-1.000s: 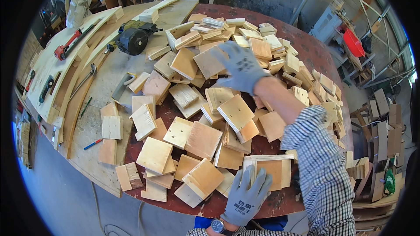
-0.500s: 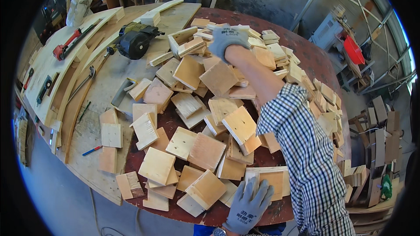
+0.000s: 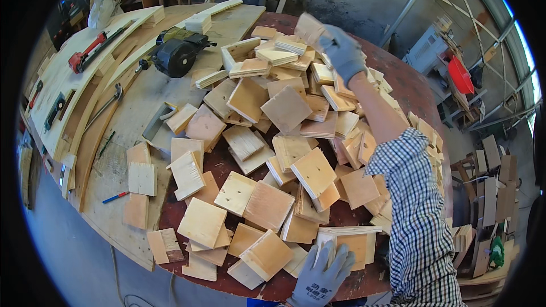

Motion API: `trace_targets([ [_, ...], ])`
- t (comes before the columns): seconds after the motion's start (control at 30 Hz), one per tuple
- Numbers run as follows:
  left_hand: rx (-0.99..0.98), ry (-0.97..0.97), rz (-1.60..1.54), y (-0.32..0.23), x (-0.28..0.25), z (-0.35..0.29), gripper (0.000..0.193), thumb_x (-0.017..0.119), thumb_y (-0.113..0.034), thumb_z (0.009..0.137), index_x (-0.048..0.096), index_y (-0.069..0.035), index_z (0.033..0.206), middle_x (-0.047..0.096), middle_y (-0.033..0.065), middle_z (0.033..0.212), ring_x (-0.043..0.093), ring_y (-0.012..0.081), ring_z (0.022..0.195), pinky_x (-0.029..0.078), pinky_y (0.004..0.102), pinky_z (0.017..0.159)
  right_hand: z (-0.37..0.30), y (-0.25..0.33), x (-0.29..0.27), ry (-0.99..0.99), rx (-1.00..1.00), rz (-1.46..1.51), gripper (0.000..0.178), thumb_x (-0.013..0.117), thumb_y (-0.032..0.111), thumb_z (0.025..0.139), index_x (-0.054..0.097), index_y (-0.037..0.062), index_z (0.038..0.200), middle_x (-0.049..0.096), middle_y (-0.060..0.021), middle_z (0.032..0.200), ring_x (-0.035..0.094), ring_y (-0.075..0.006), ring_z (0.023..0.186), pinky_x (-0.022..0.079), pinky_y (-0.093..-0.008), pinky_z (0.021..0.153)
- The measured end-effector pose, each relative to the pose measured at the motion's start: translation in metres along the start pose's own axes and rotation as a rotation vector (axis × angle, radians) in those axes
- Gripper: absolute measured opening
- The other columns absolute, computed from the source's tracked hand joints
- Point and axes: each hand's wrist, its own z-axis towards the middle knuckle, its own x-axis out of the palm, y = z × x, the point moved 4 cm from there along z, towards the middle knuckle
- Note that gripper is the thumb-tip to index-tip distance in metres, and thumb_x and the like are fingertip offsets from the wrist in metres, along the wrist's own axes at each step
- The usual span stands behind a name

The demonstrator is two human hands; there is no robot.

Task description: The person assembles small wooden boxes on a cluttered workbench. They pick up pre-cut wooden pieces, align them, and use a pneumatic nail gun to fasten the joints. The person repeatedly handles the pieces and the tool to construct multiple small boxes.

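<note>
My left hand (image 3: 323, 276), in a grey work glove, rests at the table's near edge. Its fingers are stretched and apart, lying over a small wooden block (image 3: 355, 245) beside a thin upright strip of plywood (image 3: 352, 229). Above the far side of the pile, my right hand (image 3: 343, 54), gloved alike, is closed on a flat wooden block (image 3: 310, 29) held up and tilted. Under and around both hands lies a loose heap of square plywood blocks (image 3: 285, 108). Some blocks lean on each other, and my right forearm hides part of the heap.
A dark red table (image 3: 273, 20) bears the heap. To the left, a plywood sheet holds a black and olive power tool (image 3: 177, 54), a hammer (image 3: 118, 92), a red tool (image 3: 86, 54) and a pen (image 3: 115, 198). More wood pieces (image 3: 495, 170) are stacked at right.
My right hand has moved right and slightly up from the heap, and a wooden block now shows in its fingers. My left hand stays nearly where it was.
</note>
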Motion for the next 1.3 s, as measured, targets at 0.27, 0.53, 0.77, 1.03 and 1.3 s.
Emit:
trace_targets([
  [0.27, 0.023, -0.018, 0.058, 0.003, 0.017, -0.010, 0.045, 0.071, -0.031, 0.092, 0.070, -0.013, 0.133, 0.057, 0.0131, 0.150, 0.044, 0.0464, 0.147, 0.034, 0.0660, 0.123, -0.026, -0.004, -0.074, -0.032, 0.565, 0.725, 0.039, 0.077, 0.017, 0.099, 0.071, 0.0026, 0.135, 0.074, -0.0044, 0.120, 0.071, -0.0124, 0.102, 0.060, -0.0289, 0.086],
  [0.53, -0.054, 0.030, 0.071, -0.004, -0.011, 0.008, 0.050, 0.079, -0.030, 0.086, 0.069, -0.018, 0.133, 0.059, 0.0090, 0.143, 0.051, 0.0456, 0.134, 0.042, 0.0603, 0.113, -0.071, 0.025, -0.092, 0.046, 0.496, 0.725, 0.046, 0.079, 0.014, 0.097, 0.068, -0.0003, 0.140, 0.073, -0.0048, 0.119, 0.068, -0.0115, 0.098, 0.058, -0.0281, 0.084],
  [0.77, -0.050, 0.009, 0.069, -0.001, -0.010, 0.001, 0.051, 0.080, -0.029, 0.085, 0.069, -0.015, 0.133, 0.060, 0.0104, 0.142, 0.050, 0.0457, 0.136, 0.041, 0.0605, 0.114, -0.134, 0.076, -0.092, 0.281, 0.396, 0.881, 0.035, 0.070, -0.007, 0.094, 0.075, 0.0058, 0.126, 0.070, -0.0092, 0.137, 0.067, -0.0175, 0.123, 0.056, -0.0323, 0.105],
  [1.03, -0.019, -0.020, 0.070, -0.006, -0.007, 0.003, 0.053, 0.081, -0.026, 0.081, 0.069, -0.014, 0.132, 0.061, 0.0104, 0.140, 0.049, 0.0463, 0.138, 0.042, 0.0603, 0.115, -0.175, 0.129, -0.147, 0.309, 0.176, 0.954, 0.036, 0.066, -0.017, 0.088, 0.076, 0.0048, 0.114, 0.066, -0.0126, 0.144, 0.064, -0.0232, 0.133, 0.051, -0.0388, 0.116],
  [1.3, -0.004, -0.050, 0.108, -0.009, -0.004, 0.004, 0.051, 0.080, -0.025, 0.082, 0.069, -0.012, 0.130, 0.059, 0.0122, 0.142, 0.050, 0.0478, 0.135, 0.044, 0.0598, 0.111, -0.213, 0.136, -0.174, 0.262, 0.339, 1.129, 0.031, 0.068, -0.010, 0.090, 0.075, 0.0018, 0.118, 0.068, -0.0130, 0.141, 0.063, -0.0221, 0.133, 0.050, -0.0381, 0.117],
])
